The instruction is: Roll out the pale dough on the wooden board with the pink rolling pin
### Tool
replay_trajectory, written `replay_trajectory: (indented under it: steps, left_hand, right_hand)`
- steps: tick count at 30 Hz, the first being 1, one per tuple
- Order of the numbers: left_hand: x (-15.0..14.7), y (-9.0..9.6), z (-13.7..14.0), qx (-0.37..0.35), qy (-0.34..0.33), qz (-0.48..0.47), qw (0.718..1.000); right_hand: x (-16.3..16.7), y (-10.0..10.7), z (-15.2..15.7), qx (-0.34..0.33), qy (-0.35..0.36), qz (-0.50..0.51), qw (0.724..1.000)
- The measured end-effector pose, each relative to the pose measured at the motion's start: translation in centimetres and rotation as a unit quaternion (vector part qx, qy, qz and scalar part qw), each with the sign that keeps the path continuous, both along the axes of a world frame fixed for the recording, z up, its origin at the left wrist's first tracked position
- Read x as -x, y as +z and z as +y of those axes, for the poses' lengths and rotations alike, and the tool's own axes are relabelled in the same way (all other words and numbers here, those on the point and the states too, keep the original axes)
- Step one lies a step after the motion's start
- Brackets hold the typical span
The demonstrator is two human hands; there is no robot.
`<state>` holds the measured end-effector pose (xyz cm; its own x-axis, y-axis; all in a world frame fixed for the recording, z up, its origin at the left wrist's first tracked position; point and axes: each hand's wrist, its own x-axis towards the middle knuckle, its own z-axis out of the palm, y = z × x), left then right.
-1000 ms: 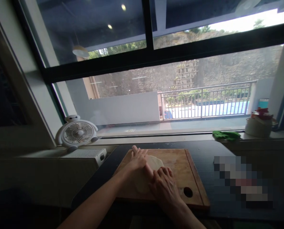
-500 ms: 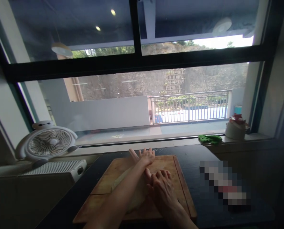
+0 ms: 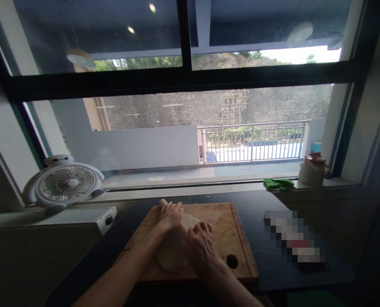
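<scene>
Well left of the brown rectangular wooden cutting board (image 3: 223,215), a round white plastic fan (image 3: 69,183); closer to the board, a white slat-topped box (image 3: 75,216) with a dark knob. On the board's left half, a thin pale rounded sheet of dough (image 3: 172,258), and slanting across it a smooth pale cylindrical rolling pin (image 3: 181,232), far end at the board's far edge. Over the pin's far part, the left hand (image 3: 171,214), fingers stretched and slightly apart. Over its near part, at mid-board, the right hand (image 3: 205,243), fingers bent and close together; cannot tell whether gripping or only pressing. Probably best to press evenly with both hands, work from the middle outward and turn the dough between passes. Right of the board, on the black counter (image 3: 254,217), something blurred out. Beyond the board's far right corner, a crumpled green cloth (image 3: 277,183), then a squat whitish pot (image 3: 311,172), red on top; contents hidden.
</scene>
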<state>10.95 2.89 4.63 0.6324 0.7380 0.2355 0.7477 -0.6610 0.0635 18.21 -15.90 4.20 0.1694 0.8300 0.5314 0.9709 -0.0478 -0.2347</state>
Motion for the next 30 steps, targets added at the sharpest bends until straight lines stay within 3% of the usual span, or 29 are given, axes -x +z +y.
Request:
replay_trajectory:
  steps: [6,10,14,18,21,26,30]
  left_hand:
    - [-6.7,0.1,0.3,0.009,0.05,-0.013,0.999]
    - [-8.1,0.6,0.1,-0.004,0.027,-0.04,0.999]
    - [-5.0,0.9,-1.0,-0.013,-0.02,-0.049,0.998]
    - [0.8,1.2,-3.2,-0.018,-0.137,-0.048,0.989]
    - [4.9,1.6,-4.8,-0.037,-0.184,-0.07,0.98]
    - [8.4,1.1,-6.1,-0.021,-0.197,-0.056,0.979]
    - [8.3,-0.2,-5.9,-0.052,-0.169,-0.069,0.982]
  right_hand:
    - [-3.1,0.9,0.3,0.043,-0.036,-0.003,0.998]
    - [-4.2,0.8,1.2,0.062,-0.057,-0.015,0.996]
    - [-4.8,1.2,1.9,0.062,-0.036,-0.046,0.996]
    - [-6.2,1.7,1.4,0.06,-0.002,-0.048,0.997]
    - [-8.1,2.2,0.2,0.065,0.036,-0.05,0.996]
    - [-9.4,3.7,-0.6,0.11,0.09,0.023,0.99]
    - [-7.0,3.7,3.2,0.075,0.055,0.065,0.994]
